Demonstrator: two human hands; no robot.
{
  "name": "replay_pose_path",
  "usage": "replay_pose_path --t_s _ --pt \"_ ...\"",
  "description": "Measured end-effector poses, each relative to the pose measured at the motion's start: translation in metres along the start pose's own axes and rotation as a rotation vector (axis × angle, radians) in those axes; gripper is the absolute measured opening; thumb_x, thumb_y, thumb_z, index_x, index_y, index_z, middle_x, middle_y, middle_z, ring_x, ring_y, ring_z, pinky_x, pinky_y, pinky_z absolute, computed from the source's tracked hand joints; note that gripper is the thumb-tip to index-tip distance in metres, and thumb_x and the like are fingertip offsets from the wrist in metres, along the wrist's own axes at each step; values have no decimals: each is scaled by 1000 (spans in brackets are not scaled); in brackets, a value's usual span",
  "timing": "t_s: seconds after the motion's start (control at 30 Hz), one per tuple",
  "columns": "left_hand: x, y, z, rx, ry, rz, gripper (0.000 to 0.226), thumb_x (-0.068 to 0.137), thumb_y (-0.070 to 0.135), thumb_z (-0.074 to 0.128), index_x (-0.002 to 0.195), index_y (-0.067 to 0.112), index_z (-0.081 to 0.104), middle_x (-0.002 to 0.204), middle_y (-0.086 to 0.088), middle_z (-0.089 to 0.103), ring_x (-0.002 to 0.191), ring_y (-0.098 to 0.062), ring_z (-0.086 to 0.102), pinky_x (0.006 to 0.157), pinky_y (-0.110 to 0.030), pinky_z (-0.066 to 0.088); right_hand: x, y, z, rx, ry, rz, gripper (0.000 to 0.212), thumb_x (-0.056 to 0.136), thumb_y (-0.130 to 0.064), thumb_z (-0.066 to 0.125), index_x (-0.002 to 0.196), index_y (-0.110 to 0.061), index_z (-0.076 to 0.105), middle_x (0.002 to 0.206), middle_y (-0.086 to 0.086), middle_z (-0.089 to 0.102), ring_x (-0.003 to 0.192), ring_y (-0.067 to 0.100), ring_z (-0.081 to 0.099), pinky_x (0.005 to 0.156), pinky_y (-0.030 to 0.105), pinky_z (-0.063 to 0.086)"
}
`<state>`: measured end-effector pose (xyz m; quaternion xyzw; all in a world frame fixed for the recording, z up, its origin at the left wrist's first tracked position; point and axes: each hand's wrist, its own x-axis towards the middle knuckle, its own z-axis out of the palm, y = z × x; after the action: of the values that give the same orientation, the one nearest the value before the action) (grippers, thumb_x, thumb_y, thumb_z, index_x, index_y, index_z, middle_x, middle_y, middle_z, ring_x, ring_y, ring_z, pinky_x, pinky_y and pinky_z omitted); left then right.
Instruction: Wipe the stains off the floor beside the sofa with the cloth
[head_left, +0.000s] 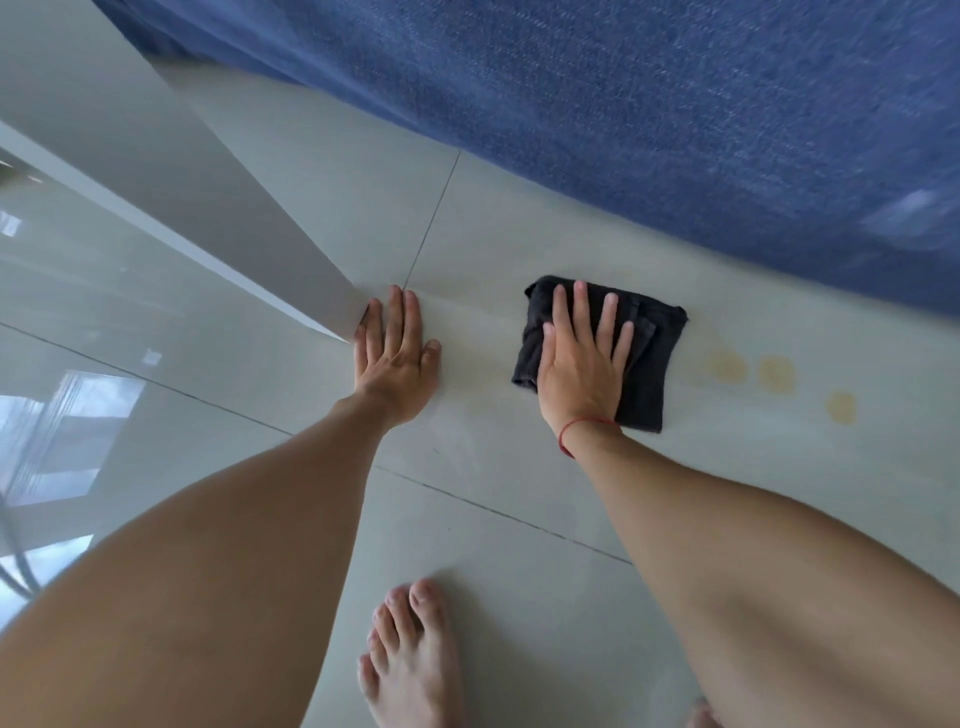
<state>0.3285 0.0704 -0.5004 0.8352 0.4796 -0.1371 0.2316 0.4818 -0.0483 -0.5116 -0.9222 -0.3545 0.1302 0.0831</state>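
I see no readable writing or labels anywhere, and no containers. My right hand (582, 364) lies flat with its fingers spread apart, palm pressing the folded dark cloth (644, 358) onto the pale tiled floor (493, 493). The cloth sits just in front of the blue sofa (623, 130). Three yellowish stains (774, 374) lie on the tile just to the right of the cloth, not touching it. My left hand (395, 353) rests flat and empty on the floor, fingers together, beside a white panel's (208, 208) corner. A bare foot (410, 660) stands below.
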Motion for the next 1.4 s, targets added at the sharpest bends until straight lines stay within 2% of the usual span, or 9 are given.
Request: replay_pose_path --t_s 0.27,0.4,0.47,0.57,0.67,0.83,1.07,1.3,1.4 --pt "5 -5 2 5 -47 0 64 98 41 15 147 22 -20 156 4 -25 142 -21 -24 115 -37 -15 -3 -8 2 -86 -39 -300 54 98 -47 28 149 -29 25 159 -5 22 148 28 15 117 55 8" --pt "7 3 -5 30 -119 -86 63 97 39 15 148 22 -19 156 4 -25 143 -20 -22 116 -37 -13 -23 5 -3 -65 -61 -210 58 96 -52 29 150 -33 20 160 -9 16 149 24 12 119 51 5" --pt "5 17 -6 35 -67 -117 64 97 39 16 149 18 -16 157 -1 -22 144 -23 -19 117 -40 -11 -32 16 -5 -40 -73 -145 57 96 -52 28 150 -35 17 161 -11 13 149 23 9 119 49 3" --pt "2 49 -3 76 44 6 63 97 44 16 150 21 -11 157 -7 -21 143 -23 -21 115 -43 -13 -48 44 -12 -19 -82 -56 56 98 -51 29 150 -36 16 161 -11 12 149 23 9 119 47 5" --pt "8 93 6 55 -2 139 62 96 50 15 150 29 -6 157 -6 -22 143 -24 -23 113 -42 -15 -62 82 -22 -26 -71 55 56 97 -52 29 150 -36 17 161 -11 13 149 23 9 119 47 8" --pt "8 134 31 16 -84 109 65 93 58 19 147 39 -13 155 -4 -28 141 -24 -27 112 -45 -17 -45 153 -44 -67 -55 218 66 92 -61 28 151 -35 12 162 -7 6 149 26 3 120 51 8" --pt "13 136 32 22 -119 76 66 92 58 20 145 42 -16 154 -1 -32 140 -24 -30 111 -46 -19 15 140 -42 -77 -23 176 67 91 -65 17 151 -35 8 162 -5 0 148 34 -5 115 63 1" --pt "16 135 33 24 -145 45 67 89 60 21 142 48 -17 152 2 -35 138 -20 -33 110 -45 -19 14 98 -34 -53 -22 27 69 88 -67 25 149 -36 17 161 -8 11 148 34 2 113 64 1" --pt "18 135 32 11 -169 34 66 88 61 21 141 51 -18 151 5 -36 137 -18 -35 109 -43 -21 -5 101 -30 -34 -17 4 63 92 -61 29 149 -35 23 160 -8 17 148 33 8 114 62 3"
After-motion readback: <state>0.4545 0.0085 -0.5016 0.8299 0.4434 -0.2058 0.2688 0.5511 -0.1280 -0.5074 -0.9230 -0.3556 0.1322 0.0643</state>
